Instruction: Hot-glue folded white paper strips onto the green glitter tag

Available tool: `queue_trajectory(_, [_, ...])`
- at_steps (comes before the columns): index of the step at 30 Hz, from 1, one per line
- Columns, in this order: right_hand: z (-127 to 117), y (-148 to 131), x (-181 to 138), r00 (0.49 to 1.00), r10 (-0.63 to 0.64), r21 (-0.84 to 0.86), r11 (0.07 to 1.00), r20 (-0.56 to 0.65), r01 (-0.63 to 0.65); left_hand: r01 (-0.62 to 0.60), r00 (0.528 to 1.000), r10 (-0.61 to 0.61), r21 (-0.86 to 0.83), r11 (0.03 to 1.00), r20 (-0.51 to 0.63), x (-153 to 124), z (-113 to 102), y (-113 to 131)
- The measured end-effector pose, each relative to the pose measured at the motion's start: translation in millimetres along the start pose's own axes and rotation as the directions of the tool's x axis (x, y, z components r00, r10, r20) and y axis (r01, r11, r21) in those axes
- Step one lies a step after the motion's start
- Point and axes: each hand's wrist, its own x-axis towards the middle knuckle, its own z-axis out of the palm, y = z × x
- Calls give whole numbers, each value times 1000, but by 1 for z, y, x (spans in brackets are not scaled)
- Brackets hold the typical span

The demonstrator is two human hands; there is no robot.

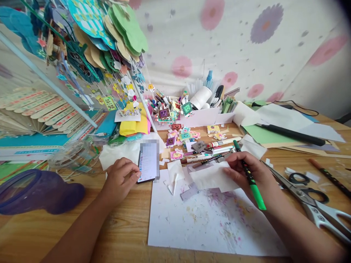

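My left hand (122, 179) rests at the near left edge of a phone (148, 162), fingers loosely bent and thumb reaching onto its lit screen. The phone is not gripped; part of its right side is blurred out. In my right hand (251, 171) a green marker (252, 184) with a dark patterned barrel slants between the fingers. The thumb and a finger of that same hand pinch the right end of a small white paper piece (210, 177). Beneath it lies a large white sheet (189, 226) stained with ink, along with grey-purple paper scraps (189, 192).
Scissors (309, 204) and a brown marker (329, 177) lie at right. Behind are small coloured paper cut-outs (186, 136), pens and a white box of stationery (201, 117). A black-handled tool (293, 134) rests on paper sheets. A purple container (41, 193) stands left, under hanging paper decorations (93, 47).
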Motion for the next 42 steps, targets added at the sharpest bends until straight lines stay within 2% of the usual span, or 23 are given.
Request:
queue_trajectory(2, [1, 0, 0, 1000, 5, 2, 1000, -9, -5, -53, 998, 53, -3, 999, 15, -1, -1, 0])
queue_trajectory(6, [3, -1, 0, 1000, 10, 9, 1000, -25, -10, -170, 978, 171, -21, 985, 116, -5, 0, 0])
queue_trajectory(9, [6, -1, 0, 999, 16, 21, 1000, -40, -15, -209, 966, 213, -42, 977, 145, -6, -2, -1])
queue_trajectory(16, [7, 5, 0, 997, -5, 3, 1000, -74, 6, -287, 944, 289, -37, 957, 159, -4, -6, -1])
queue_trajectory(22, [5, 5, 0, 998, 4, 18, 1000, -56, -3, -319, 938, 316, -2, 948, 145, -3, -3, -5])
queue_trajectory(26, [5, 1, -1, 999, 8, 9, 1000, -51, -8, -259, 962, 250, 70, 963, 114, -3, 1, -14])
queue_trajectory(30, [3, 0, 1, 999, -12, -7, 1000, -38, 11, -87, 993, 96, 132, 988, -69, 0, 2, -26])
queue_trajectory(35, [2, 3, 3, 1000, -8, -7, 1000, 20, 9, 8, 948, 10, 54, 998, -317, 2, 1, -28])
queue_trajectory(39, [4, 5, 4, 1000, -1, 63, 998, 10, 0, 11, 940, -10, 2, 1000, -341, 0, -2, -1])
queue_trajectory(41, [6, 4, 6, 1000, 2, 93, 996, 12, -3, 39, 955, -74, -127, 991, -288, 2, -3, 23])
queue_trajectory(42, [6, 3, 7, 1000, 8, 118, 993, 18, -10, 54, 971, -102, -212, 976, -219, 4, -2, 37])
